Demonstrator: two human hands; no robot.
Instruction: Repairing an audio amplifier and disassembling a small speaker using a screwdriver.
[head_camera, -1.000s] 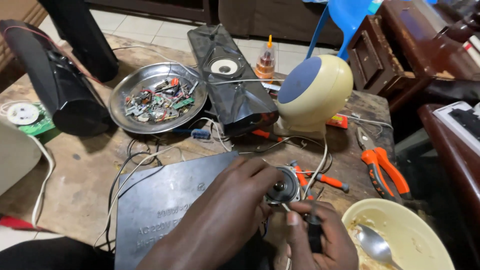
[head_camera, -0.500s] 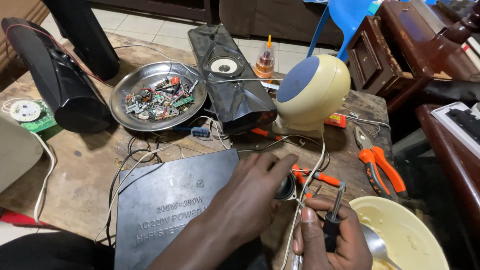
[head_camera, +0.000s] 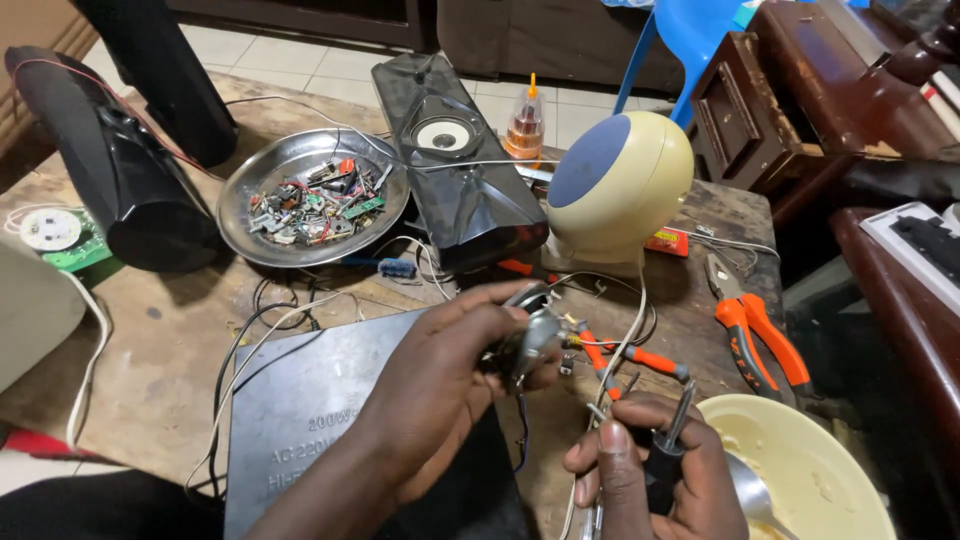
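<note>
My left hand is raised above the worktop, its fingers closed around a small round metal part, perhaps a little speaker driver. Thin wires trail from the part up toward the cream ball-shaped speaker behind it. Just right of the part and lower, my right hand has its fingers wrapped tight on a small black-handled tool, tip pointing up toward the part; I cannot tell which kind of tool. Red-handled pliers lie just behind the part, and a cream bowl with a spoon sits right of my right hand.

The risks, as I judge them: the tool tip is near my left fingertips, so a slip could jab them. A tug on the part could snap the thin wires or drag the speaker over. My right elbow could knock the bowl.
</note>
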